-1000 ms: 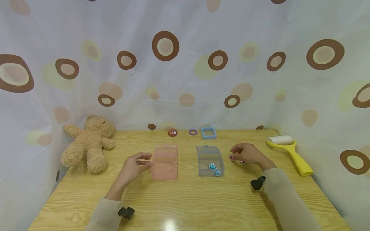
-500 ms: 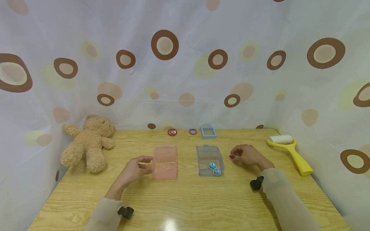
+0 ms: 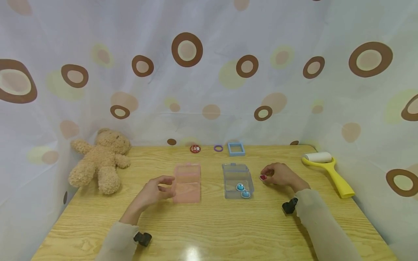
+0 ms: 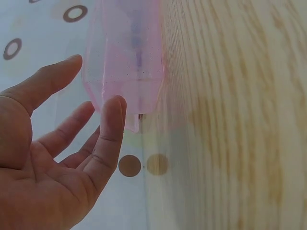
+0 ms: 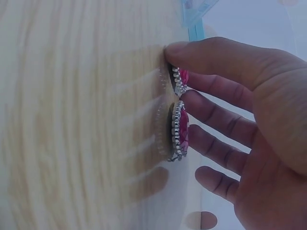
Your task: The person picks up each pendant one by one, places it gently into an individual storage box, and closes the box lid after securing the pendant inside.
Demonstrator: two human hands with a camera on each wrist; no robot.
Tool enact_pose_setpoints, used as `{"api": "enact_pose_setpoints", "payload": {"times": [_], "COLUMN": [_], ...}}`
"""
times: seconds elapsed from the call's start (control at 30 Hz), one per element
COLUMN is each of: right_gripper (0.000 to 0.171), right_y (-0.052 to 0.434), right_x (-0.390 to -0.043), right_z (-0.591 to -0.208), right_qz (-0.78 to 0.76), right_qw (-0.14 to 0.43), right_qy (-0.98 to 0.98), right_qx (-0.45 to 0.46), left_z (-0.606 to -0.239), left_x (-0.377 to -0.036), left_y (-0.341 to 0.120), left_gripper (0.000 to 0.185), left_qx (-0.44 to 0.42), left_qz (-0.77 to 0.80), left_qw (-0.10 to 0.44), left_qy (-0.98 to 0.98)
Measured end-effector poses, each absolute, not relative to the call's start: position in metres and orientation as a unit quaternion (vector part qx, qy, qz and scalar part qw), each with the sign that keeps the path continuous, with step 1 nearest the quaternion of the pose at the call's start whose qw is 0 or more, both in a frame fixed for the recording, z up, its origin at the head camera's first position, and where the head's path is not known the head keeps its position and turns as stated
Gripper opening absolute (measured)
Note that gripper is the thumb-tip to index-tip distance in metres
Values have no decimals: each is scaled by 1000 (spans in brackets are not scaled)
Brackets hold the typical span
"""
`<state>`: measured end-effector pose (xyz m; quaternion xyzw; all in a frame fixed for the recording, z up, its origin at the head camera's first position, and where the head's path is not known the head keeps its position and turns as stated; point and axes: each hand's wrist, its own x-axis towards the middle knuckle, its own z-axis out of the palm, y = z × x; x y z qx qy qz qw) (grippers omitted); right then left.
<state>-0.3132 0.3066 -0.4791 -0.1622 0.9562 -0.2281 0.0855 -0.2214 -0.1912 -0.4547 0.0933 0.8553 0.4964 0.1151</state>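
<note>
My right hand (image 3: 281,175) is low over the table, thumb and fingertips pinching a red gem ornament (image 5: 183,79) with a beaded silver rim. A second red gem ornament (image 5: 180,130) is right beside it in the right wrist view, under the other fingers. To the left of this hand lies an open grey-blue plastic box (image 3: 236,176), with two blue gem ornaments (image 3: 240,187) in its near part. My left hand (image 3: 153,192) holds nothing; its relaxed fingers are spread at the left edge of an open pink plastic box (image 4: 127,62).
A teddy bear (image 3: 102,159) lies at the back left. Along the rear edge are a red round badge (image 3: 195,149), a purple ring (image 3: 218,145) and a light blue square frame (image 3: 236,154). On the right lies a yellow-handled lint roller (image 3: 337,181).
My right fingers have closed in on the red gem ornament and lowered around it. The left hand has shifted slightly toward the pink box.
</note>
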Motion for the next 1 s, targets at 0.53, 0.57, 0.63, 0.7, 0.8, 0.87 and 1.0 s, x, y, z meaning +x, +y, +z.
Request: {"api": "enact_pose_setpoints", "payload": {"times": [0.53,0.57,0.63,0.7,0.8,0.87,1.0], "right_gripper": [23,22,23,24,25,26,26], "right_y": [306,305,305,305,306,306,305], "right_x": [-312,-311,-311,-311,-310,-311,-311], "right_z": [-476,-475,-474,-474,-473,-474,-472], "right_qz": [-223,-224,-226,-225,-226,-229,-259], "right_qw": [89,90,91,88,80,76,84], "right_qy": [956,956,956,956,956,956,948], "right_qx": [-168,-167,-166,-166,-168,-169,-164], "left_z": [-454,-454,-454,-454,-454,-454,-455], "left_x": [-222,-222,-222,-222,-222,-222,-222], "left_y": [-190,-190,-190,-190,-190,-190,-191], "left_gripper": [55,55,55,56,55,55,55], "left_qx": [100,101,100,100,102,104,107], "left_qz": [492,491,487,485,486,487,488], "left_qw": [114,114,112,112,112,112,112], "left_qy": [857,858,861,862,861,860,859]}}
